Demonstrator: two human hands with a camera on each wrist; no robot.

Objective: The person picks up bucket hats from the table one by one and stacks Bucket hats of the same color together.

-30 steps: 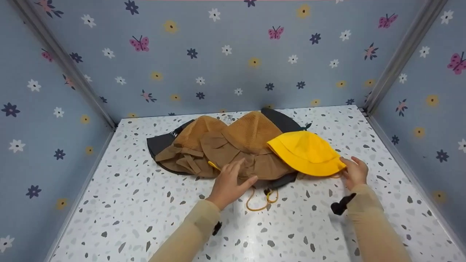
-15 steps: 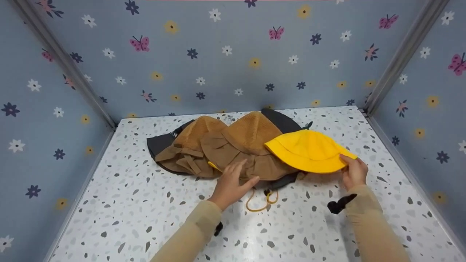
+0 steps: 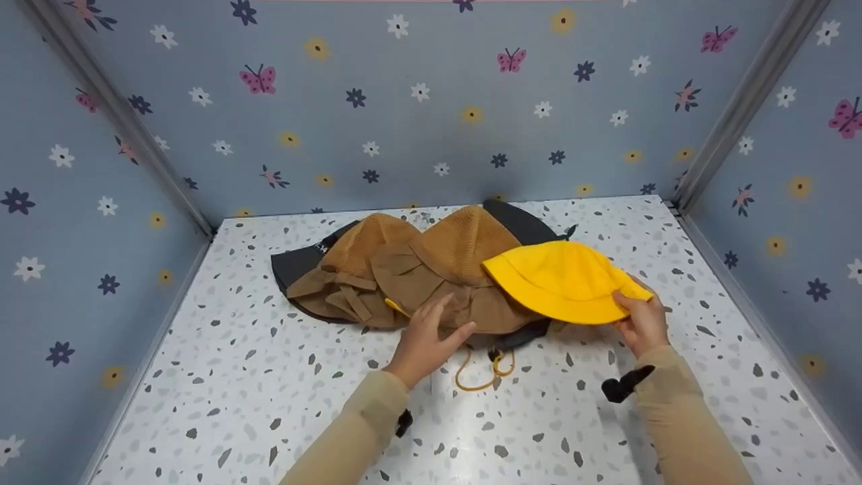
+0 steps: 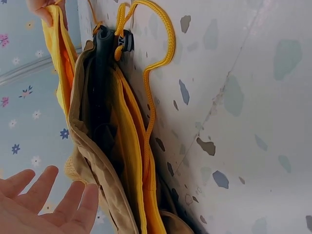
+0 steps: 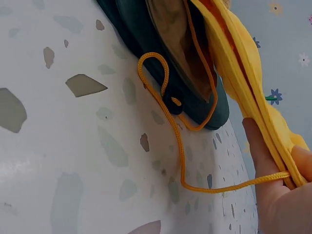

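A folded yellow bucket hat [image 3: 562,279] lies over the right end of a pile of hats. My right hand [image 3: 643,323] pinches its right end, thumb on the near face. In the right wrist view the hat's doubled brim [image 5: 253,92] shows between thumb and fingers, and a yellow cord [image 5: 229,188] runs up to it. My left hand [image 3: 424,340] is spread in front of the brown pleated brim [image 3: 458,303] of a hat with a tan crown [image 3: 468,246]; in the left wrist view its fingers [image 4: 73,204] look straight, holding nothing.
A second tan-and-brown hat [image 3: 374,242] with a tied bow and dark hats [image 3: 296,266] make up the rest of the pile. A yellow cord loop with a black toggle [image 4: 127,41] lies in front on the speckled table [image 3: 471,438]. Patterned walls [image 3: 431,101] enclose the table.
My right thumb has come over the yellow hat's right end. The hat and right hand have shifted slightly left, the hat's edge covering more of the brown brim. My left hand has hardly moved.
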